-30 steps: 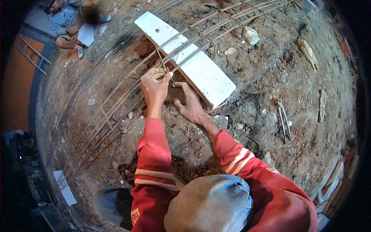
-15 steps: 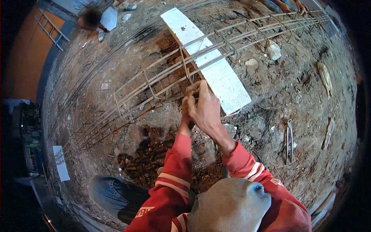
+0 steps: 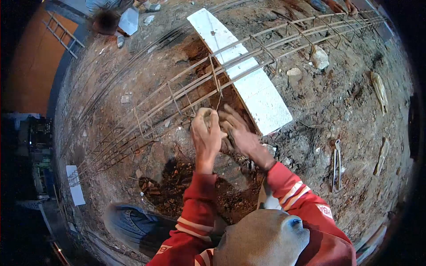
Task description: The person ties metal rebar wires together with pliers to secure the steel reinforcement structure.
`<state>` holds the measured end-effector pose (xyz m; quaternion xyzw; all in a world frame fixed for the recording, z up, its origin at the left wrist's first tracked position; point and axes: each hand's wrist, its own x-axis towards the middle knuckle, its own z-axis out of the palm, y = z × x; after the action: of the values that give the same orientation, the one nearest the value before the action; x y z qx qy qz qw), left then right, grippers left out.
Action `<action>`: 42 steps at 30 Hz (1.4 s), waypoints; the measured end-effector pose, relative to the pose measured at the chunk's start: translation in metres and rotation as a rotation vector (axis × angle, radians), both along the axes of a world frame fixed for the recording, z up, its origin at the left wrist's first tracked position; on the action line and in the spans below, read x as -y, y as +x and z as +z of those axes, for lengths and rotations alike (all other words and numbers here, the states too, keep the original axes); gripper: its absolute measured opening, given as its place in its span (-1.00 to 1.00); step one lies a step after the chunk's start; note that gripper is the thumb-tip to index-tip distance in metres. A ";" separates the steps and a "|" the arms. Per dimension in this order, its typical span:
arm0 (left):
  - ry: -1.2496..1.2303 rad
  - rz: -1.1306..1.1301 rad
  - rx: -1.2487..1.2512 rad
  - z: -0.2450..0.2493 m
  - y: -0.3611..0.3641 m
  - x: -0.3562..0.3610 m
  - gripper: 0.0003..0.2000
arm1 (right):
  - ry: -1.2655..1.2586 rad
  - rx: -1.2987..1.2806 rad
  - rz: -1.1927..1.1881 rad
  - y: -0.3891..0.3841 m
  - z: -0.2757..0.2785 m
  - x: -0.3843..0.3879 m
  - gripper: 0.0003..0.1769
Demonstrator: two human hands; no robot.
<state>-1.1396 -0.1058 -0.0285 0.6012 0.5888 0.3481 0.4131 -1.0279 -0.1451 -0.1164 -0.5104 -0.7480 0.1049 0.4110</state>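
A long rebar cage (image 3: 195, 91) of thin rods and square stirrups crosses over a white board (image 3: 266, 99) lying slantwise on the soil. From a stirrup at the cage's near side hangs a thin tie wire (image 3: 219, 100). My left hand (image 3: 206, 135) is closed in a pinch at the wire's lower end. Beside it, just to the right, my right hand (image 3: 242, 135) has its fingers stretched out and apart, somewhat blurred by motion. Nothing shows in the right hand. Its lower fingers are partly hidden behind the left hand.
Pincers (image 3: 337, 166) lie on the dirt at right, near a pale stone (image 3: 319, 57). Loose rods (image 3: 120, 73) run along the left. Another person (image 3: 106, 20) crouches at top left; another person's hands (image 3: 341, 6) touch the cage's far end. A ladder (image 3: 63, 34) leans at left.
My hands were together at the wire near the stirrup. They have since come apart and lower, the left moving leftward, the right opening its fingers. More wire shows now.
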 end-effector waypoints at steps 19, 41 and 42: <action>0.143 -0.284 -0.426 0.040 -0.029 -0.056 -0.71 | -1.155 -0.977 0.861 -0.033 -0.029 0.170 -0.03; 0.504 -0.307 -0.378 -0.016 0.015 -0.088 -0.85 | -0.360 -0.274 -0.494 0.008 0.088 -0.047 -0.62; 0.501 -0.301 -0.372 -0.024 0.018 -0.089 -0.85 | -0.389 -0.145 -0.528 0.015 0.092 -0.049 -0.66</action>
<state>-1.1216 -0.0173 -0.0521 0.8172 0.4552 0.3012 0.1850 -1.0128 -0.0963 -0.0249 -0.7467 -0.5248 0.1717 0.3709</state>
